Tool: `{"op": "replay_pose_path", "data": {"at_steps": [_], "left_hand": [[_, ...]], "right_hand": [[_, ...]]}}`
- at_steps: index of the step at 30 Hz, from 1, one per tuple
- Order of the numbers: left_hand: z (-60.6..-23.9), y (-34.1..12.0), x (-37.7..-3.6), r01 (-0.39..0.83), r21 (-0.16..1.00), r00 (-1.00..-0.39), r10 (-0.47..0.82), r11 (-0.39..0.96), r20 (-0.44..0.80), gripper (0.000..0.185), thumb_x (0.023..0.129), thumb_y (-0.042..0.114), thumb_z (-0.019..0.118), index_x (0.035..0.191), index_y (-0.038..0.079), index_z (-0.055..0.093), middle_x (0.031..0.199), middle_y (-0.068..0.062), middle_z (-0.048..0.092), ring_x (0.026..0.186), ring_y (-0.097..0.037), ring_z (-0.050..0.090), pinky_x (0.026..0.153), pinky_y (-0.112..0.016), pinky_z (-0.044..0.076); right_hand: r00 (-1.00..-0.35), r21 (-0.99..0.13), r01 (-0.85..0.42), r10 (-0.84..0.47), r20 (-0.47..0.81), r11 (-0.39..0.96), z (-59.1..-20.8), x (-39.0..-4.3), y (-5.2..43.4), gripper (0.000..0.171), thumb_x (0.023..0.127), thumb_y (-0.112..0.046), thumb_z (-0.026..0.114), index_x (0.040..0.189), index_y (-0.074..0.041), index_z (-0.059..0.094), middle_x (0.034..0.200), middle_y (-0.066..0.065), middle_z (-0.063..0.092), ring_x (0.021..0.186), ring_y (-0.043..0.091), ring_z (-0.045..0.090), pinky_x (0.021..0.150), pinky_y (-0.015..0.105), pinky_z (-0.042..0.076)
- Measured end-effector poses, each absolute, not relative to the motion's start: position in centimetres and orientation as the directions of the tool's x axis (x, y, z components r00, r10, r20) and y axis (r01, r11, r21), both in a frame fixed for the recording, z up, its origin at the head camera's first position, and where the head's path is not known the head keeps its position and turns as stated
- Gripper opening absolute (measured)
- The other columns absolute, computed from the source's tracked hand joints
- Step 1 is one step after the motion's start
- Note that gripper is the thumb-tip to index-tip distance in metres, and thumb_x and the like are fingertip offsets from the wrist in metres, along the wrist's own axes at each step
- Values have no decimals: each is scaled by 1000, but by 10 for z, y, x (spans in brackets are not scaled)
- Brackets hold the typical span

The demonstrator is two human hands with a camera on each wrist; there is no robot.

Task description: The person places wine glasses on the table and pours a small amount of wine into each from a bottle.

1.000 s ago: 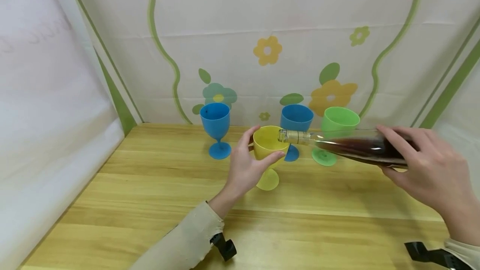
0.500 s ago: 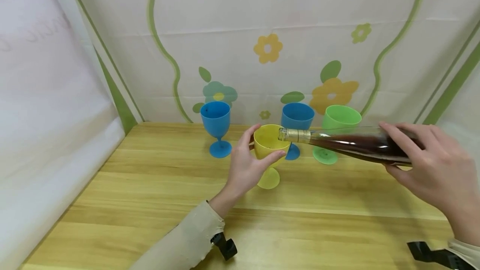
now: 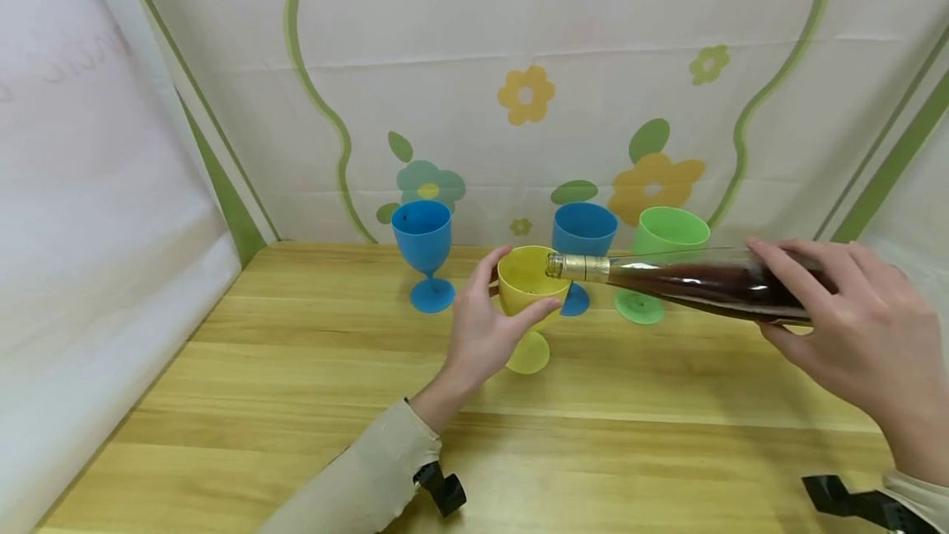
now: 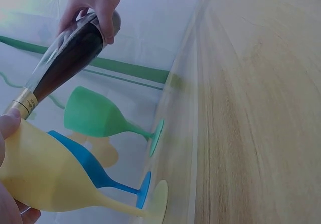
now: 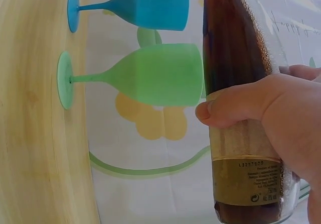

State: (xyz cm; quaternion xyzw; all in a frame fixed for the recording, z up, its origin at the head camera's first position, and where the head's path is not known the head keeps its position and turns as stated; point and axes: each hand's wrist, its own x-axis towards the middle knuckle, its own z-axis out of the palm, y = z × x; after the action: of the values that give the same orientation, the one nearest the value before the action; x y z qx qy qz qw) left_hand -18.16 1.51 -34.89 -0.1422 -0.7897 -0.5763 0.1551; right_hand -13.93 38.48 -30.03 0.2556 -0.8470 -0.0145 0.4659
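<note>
Tilting almost level, a clear glass bottle of dark red liquid (image 3: pixel 697 283) is held by its lower body in the right hand (image 3: pixel 853 336), whose fingers and thumb are wrapped closed around the glass. Its gold-foiled mouth (image 3: pixel 574 267) is poised over the rim of a yellow plastic stemmed goblet (image 3: pixel 528 291), which stands on a pale wooden surface (image 3: pixel 311 402). The goblet's bowl is cupped by the left hand (image 3: pixel 482 328), thumb and fingers curled around it from the left.

Just behind the yellow goblet a blue plastic goblet (image 3: pixel 584 237) is seen, with a green plastic goblet (image 3: pixel 663 241) to that one's right; a second blue plastic goblet (image 3: pixel 423 241) stands well to the left. All are backed by a white cloth printed with flowers (image 3: pixel 526 95).

No stream can be made out at the mouth, and whether liquid has reached the bowl cannot be told. Several risks may be judged. The mouth sits near the right edge of the rim, so a stronger tilt could send liquid past it onto the wood. A sudden gulp from so flat a bottle could splash. Any rightward swing of the bottle could knock over the light green goblet, which lies close behind its neck. A slackened hold on the bowl could let the narrow-footed goblet tip.
</note>
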Motion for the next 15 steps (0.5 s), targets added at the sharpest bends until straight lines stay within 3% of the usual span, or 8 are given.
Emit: {"op": "replay_pose_path", "data": {"at_steps": [10, 15], "left_hand": [[-350, 15, -181, 409, 862, -909, 53, 298, 413, 89, 82, 34, 94, 155, 8, 49, 135, -7, 68, 123, -23, 64, 105, -44, 58], [-350, 16, -181, 415, 861, -907, 55, 296, 418, 89, 83, 35, 94, 155, 9, 49, 134, -7, 69, 122, -23, 64, 104, -44, 58]], "right_hand": [[-503, 256, -406, -448, 739, 877, -297, -131, 384, 74, 98, -57, 31, 152, -16, 59, 121, 29, 66, 96, 53, 57, 84, 65, 48], [-474, 259, -408, -446, 759, 875, -296, -132, 384, 73, 99, -58, 31, 151, -16, 60, 120, 28, 67, 94, 53, 58, 82, 65, 48]]}}
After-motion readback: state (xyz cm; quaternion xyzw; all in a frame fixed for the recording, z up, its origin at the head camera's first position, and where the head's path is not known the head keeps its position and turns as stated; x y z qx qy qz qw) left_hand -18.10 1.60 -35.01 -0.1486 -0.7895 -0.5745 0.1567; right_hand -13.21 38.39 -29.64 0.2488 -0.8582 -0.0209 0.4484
